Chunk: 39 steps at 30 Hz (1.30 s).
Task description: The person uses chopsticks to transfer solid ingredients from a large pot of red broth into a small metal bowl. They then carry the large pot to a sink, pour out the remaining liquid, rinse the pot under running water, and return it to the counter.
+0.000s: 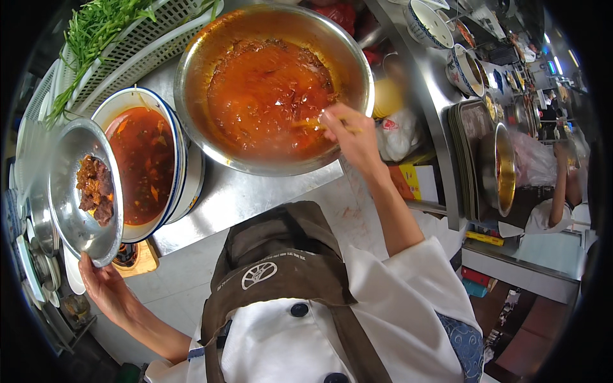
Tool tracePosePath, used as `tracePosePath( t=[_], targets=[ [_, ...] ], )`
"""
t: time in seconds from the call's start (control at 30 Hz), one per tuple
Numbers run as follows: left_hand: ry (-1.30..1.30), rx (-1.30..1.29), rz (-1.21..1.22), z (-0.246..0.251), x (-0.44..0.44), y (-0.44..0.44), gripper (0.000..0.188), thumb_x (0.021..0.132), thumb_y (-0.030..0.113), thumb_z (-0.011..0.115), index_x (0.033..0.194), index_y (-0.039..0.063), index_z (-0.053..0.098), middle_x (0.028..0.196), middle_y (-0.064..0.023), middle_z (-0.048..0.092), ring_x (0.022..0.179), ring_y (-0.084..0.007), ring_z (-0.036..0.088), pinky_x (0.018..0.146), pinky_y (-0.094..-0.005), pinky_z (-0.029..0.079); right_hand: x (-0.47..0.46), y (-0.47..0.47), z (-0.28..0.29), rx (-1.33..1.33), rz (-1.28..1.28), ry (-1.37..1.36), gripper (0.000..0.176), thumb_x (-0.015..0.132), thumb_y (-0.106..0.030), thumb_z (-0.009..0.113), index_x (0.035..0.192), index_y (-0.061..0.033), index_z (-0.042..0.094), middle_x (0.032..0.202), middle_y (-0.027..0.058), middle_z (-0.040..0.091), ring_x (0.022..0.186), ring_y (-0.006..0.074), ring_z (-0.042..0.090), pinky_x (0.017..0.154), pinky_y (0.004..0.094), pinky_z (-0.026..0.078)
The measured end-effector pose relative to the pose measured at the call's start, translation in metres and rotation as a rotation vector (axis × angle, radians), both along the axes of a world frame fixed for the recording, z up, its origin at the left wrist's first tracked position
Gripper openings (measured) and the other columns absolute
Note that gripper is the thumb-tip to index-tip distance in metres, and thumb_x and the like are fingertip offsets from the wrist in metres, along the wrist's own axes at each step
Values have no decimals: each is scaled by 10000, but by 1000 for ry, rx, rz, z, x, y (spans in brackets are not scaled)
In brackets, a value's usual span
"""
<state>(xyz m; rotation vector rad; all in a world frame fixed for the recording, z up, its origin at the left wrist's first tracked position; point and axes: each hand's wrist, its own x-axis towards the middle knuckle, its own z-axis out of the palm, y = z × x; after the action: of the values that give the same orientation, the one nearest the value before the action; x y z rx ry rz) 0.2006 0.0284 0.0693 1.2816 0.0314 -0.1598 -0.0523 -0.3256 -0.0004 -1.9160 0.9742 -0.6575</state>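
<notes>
My left hand (106, 287) grips the rim of a small steel bowl (64, 191) by its near edge. Chunks of cooked, sauced meat (96, 189) lie in its bottom. In my right hand (352, 131) is a yellowish utensil (306, 123), perhaps chopsticks; its tip dips into red, oily sauce (268, 95). That sauce fills much of a large steel basin (210, 143) on the steel counter. Partly behind the small bowl stands a white enamel basin with a blue rim (184, 165), holding dark red broth (143, 165) with floating bits.
White perforated baskets (139, 57) with green stalks (103, 38) stand at the far left. The steel counter's edge (249, 222) faces me. Trays (462, 158), patterned bowls (462, 72) and another steel basin (505, 170) sit on the right counter. A person's arm (558, 196) shows beyond.
</notes>
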Motion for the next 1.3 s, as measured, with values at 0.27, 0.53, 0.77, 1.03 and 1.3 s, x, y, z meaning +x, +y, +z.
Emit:
tracePosePath(
  t=[0.27,0.53,0.77,1.03,1.3],
  targets=[
    [34,-63,26,-12,9,22,203,857,97,594,1010,-35,571,933,-61,590,809,-83,575,647,-176,500,-25,23,41,-126,-116,98,218,894,-185,530,831,-3,632,676,11,592,546,56,516,482,184,397],
    [19,-80,-76,-15,8,23,214,862,93,583,1024,-47,571,987,-74,583,868,-91,573,705,-171,504,-1,5,0,-115,-81,76,200,859,-167,571,801,21,607,610,98,585,528,147,555,498,267,417],
    [-22,-70,-66,-19,4,22,220,874,105,568,1036,-44,571,1016,-57,571,903,-89,561,750,-180,495,-23,21,33,-24,-150,0,232,871,-166,557,764,33,609,597,37,557,488,86,516,463,249,405],
    [2,-98,-129,-15,5,32,221,872,102,570,1035,-46,570,995,-59,577,879,-91,569,734,-179,501,9,16,-5,166,-32,-81,254,867,-153,564,737,64,592,668,32,581,488,89,509,461,236,395],
    [2,-93,-56,-20,5,40,209,866,97,579,1012,-52,577,988,-70,586,864,-84,576,727,-177,508,-17,29,21,227,-48,-90,219,902,-175,528,837,19,607,712,50,593,528,68,518,474,181,402]
  ],
)
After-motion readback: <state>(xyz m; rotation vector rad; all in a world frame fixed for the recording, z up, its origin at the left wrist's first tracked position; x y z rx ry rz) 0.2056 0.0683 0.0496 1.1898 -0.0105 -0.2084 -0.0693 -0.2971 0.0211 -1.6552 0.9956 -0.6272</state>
